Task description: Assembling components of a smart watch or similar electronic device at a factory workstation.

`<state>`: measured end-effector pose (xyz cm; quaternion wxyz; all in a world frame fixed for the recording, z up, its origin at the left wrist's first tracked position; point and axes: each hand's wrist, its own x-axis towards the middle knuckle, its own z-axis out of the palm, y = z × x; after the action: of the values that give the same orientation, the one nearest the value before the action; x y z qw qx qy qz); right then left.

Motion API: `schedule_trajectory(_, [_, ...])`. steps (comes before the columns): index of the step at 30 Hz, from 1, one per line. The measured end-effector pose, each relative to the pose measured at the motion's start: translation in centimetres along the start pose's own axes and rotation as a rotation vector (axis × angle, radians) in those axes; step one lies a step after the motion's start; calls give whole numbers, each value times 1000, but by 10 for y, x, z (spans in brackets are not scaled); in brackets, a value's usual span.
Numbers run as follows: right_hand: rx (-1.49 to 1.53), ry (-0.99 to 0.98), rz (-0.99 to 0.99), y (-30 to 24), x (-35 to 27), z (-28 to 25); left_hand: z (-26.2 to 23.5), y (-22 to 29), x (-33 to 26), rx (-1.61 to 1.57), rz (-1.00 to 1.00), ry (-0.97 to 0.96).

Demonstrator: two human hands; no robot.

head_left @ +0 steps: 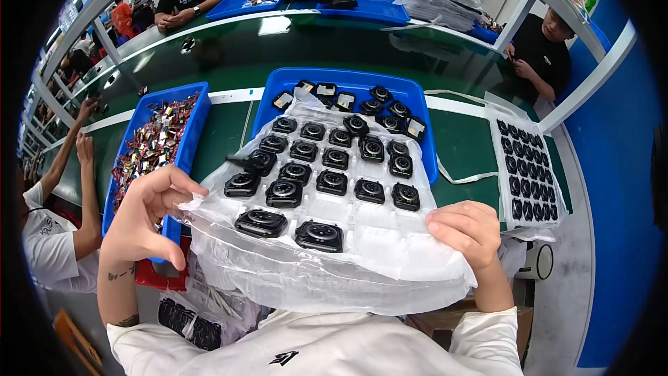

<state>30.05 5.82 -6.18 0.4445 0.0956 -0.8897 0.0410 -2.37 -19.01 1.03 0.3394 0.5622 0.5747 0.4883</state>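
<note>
A translucent white plastic tray (pixel 379 242) hangs between my hands, its near edge in front of my chest and its far end over a blue bin (pixel 424 97). Rows of black smartwatch bodies (pixel 332 182) sit on it, round sensor backs up; some pockets at the near right hold none. My left hand (pixel 149 212) grips the tray's left corner with its fingertips, the thumb spread below. Closed on the right edge is my right hand (pixel 465 233). In the bin beyond lie more loose watch bodies (pixel 379 94), some showing an open inner side.
Left of the tray stands a blue bin (pixel 202 108) of small wired parts (pixel 154 132). At the right lies another filled tray (pixel 525 174). Metal frame posts (pixel 591 90) flank the green bench (pixel 229 59). Co-workers sit across and at left; stacked trays (pixel 438 0) stand behind.
</note>
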Motion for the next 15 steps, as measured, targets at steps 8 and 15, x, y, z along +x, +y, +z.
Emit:
schedule_trajectory(8, [260, -45, 219, 0, -6, 12, 16, 1, 0, 525, -345, 167])
schedule_trajectory(15, [199, -46, 127, 0, -8, 13, 12, -5, -2, 576, -178, 148])
